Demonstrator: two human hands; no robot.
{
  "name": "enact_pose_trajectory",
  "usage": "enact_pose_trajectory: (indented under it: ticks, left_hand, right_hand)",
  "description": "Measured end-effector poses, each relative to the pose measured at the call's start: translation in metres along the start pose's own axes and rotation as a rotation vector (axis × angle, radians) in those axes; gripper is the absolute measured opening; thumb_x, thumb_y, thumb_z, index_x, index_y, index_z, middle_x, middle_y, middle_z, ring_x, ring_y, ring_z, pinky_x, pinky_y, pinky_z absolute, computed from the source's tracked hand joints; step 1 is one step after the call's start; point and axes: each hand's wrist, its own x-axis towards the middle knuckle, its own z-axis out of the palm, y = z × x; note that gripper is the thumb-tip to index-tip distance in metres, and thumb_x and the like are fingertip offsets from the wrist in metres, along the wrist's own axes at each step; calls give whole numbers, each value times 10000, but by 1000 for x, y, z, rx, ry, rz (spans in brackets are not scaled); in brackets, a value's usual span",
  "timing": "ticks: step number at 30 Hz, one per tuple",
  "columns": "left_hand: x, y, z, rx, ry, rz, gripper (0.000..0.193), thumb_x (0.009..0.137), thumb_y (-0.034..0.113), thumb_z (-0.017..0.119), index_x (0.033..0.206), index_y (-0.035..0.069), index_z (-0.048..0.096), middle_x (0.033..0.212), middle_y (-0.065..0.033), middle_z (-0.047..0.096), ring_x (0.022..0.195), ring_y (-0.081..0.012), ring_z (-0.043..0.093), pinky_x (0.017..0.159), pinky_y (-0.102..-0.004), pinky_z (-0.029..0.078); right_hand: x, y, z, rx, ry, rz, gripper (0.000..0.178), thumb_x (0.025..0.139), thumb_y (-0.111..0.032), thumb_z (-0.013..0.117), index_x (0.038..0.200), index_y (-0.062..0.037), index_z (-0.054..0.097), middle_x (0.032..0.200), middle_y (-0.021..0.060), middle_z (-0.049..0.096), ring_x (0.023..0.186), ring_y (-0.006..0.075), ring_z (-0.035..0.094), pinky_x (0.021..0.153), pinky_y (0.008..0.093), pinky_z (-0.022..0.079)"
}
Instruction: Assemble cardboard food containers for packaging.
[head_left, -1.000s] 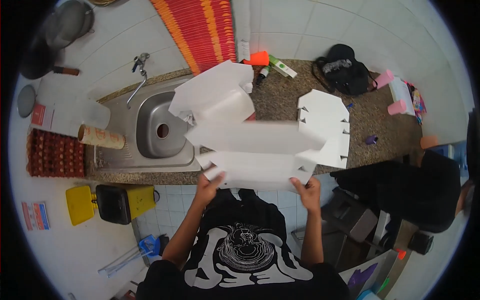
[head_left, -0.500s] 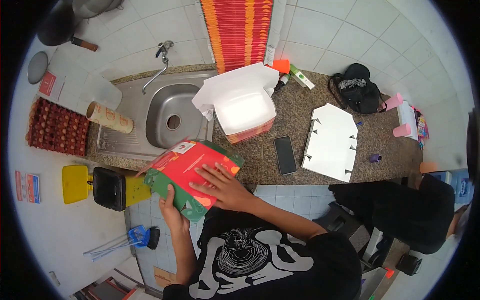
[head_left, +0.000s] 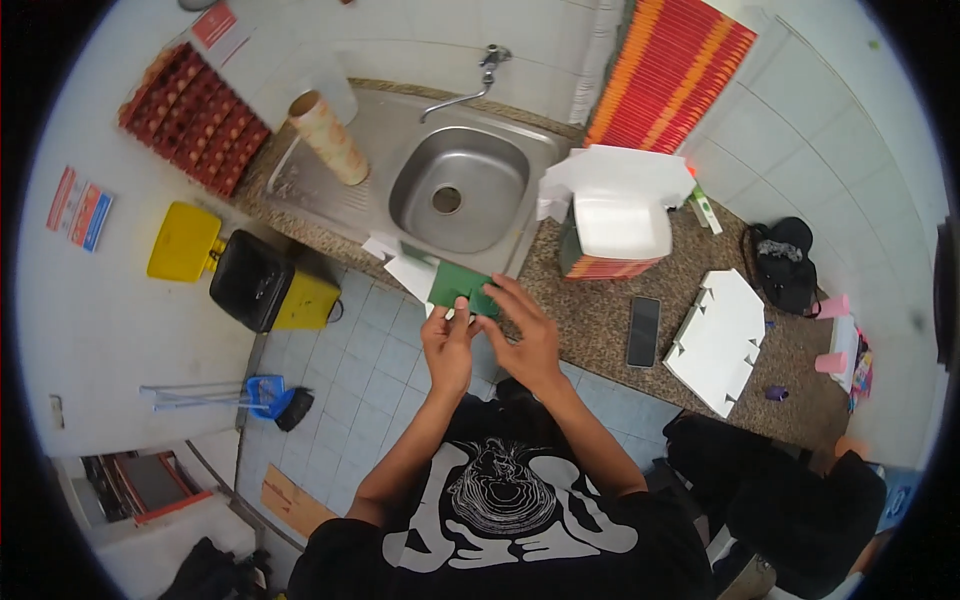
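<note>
A cardboard box [head_left: 452,281] with a green end and white inner flaps is between my hands, in front of the sink's near edge. My left hand [head_left: 449,347] grips it from the near side, its thumb up against the green panel. At the green end's right side, my right hand [head_left: 527,345] has its fingers and thumb curled round the edge. Most of the box's body is hidden behind the green end and my hands. Right of the sink stands a stack of nested boxes [head_left: 613,268], white inside and red-striped outside.
A steel sink [head_left: 400,205] lies ahead on the granite counter [head_left: 575,335]. On the right are a phone [head_left: 643,332], flat white cut cardboard [head_left: 718,340] and a black cap [head_left: 783,262]. Egg trays [head_left: 195,120] and a yellow bin [head_left: 300,298] are at left; a red-striped stack [head_left: 668,75] stands behind.
The box has turned from its red panel to its green end and white flaps. My right hand has gone from lying flat on the red panel to holding the green end. The view has swung left.
</note>
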Motion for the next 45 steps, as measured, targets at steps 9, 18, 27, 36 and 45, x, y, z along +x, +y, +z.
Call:
enact_pose_trajectory:
  ticks: [9,18,27,36,45]
  left_hand:
    - [11,38,-72,-201,-94,-100,232,1022,265,543,1034,55,640,926,12,661,779,-61,601,704,-231,468]
    - [-8,56,-132,181,-276,145,268,1040,240,504,1031,12,644,802,40,549,743,-30,508,689,-207,445]
    - [-53,97,-196,400,-548,-240,285,1052,190,456,1080,-31,634,815,25,622,701,-25,536,613,-208,443]
    - [-43,110,-224,725,-554,-219,282,1011,127,495,1277,41,523,680,-6,622,573,-34,525,522,-209,385]
    - [-28,114,-200,547,-438,-35,350,988,73,491,1335,56,451,618,2,573,552,-37,500,526,-225,377]
  right_hand:
    - [-7,-37,62,119,-137,-31,402,826,-42,724,1222,-42,660,1417,167,525,1335,359,476,1060,419,433]
    - [-33,-86,117,326,115,197,217,883,-54,676,1091,-22,728,1253,147,632,1198,237,596,911,338,527]
    - [-61,-81,116,32,-4,439,247,978,-238,606,1110,-58,713,886,-1,535,709,60,474,587,216,370]
    - [-70,-102,126,314,-433,411,220,777,-113,801,975,-53,727,812,-12,499,697,85,460,610,222,373]
    - [-50,-145,112,-9,-427,-9,437,724,-338,821,1060,-84,702,996,89,557,908,234,588,723,328,492]
